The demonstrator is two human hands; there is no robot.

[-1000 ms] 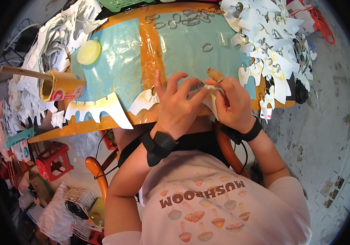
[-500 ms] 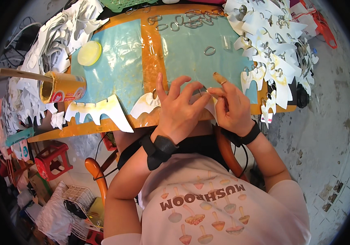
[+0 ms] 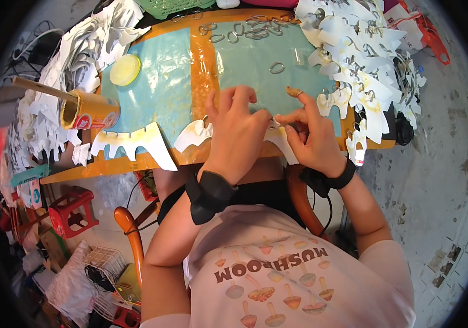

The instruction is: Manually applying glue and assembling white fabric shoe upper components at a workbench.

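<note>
My left hand (image 3: 237,134) is bent over the near edge of the table, its thumb side and fingertips closed at the top of a white cut-out piece (image 3: 281,139). Against the same upper edge, my right hand (image 3: 317,136) pinches with thumb and forefinger; a tan wrap covers one raised fingertip. Fingers hide most of the piece's top, and I cannot make out whether a ring is there. Left of my hands lie a small white cut-out (image 3: 193,136) with a metal ring in it and a longer toothed white cut-out (image 3: 149,143) with yellowish glue along its edge.
A loose oval metal ring (image 3: 276,68) lies before a cluster of several rings (image 3: 258,27). An orange can (image 3: 98,112) with a wooden stick and a yellow round lid (image 3: 125,70) stand left. White cut-outs pile up at left (image 3: 83,49) and right (image 3: 354,44).
My left hand has turned and its fingers have drawn in more. My right hand has moved slightly right and down. More of the white piece between them now shows.
</note>
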